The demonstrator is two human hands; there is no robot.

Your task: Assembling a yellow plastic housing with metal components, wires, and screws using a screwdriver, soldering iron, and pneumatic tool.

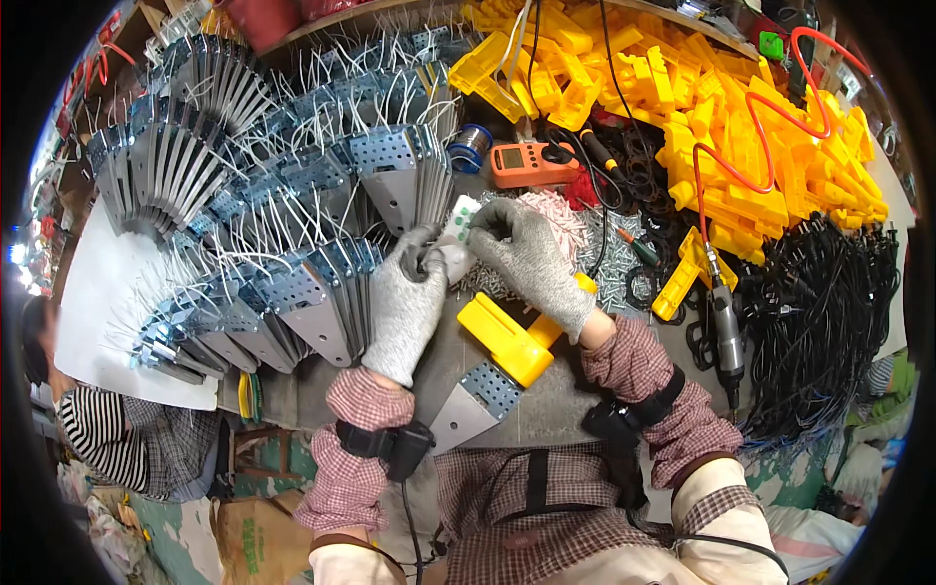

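Both my hands wear grey knit gloves. My left hand is closed on a small white sheet with green dots, its lower part whitish and crumpled. My right hand has its fingers pinched together at the sheet's right edge; whatever lies between the fingertips is hidden. Below the hands, a yellow plastic housing lies on the bench, joined to a perforated metal plate with a flat grey tapered end. Part of a yellow piece shows beneath my right wrist.
Rows of metal plates with white wires fill the left. Yellow plastic parts heap at the back right, above black cables. An air screwdriver hangs on a red hose. An orange meter, solder spool and screws lie beyond my hands.
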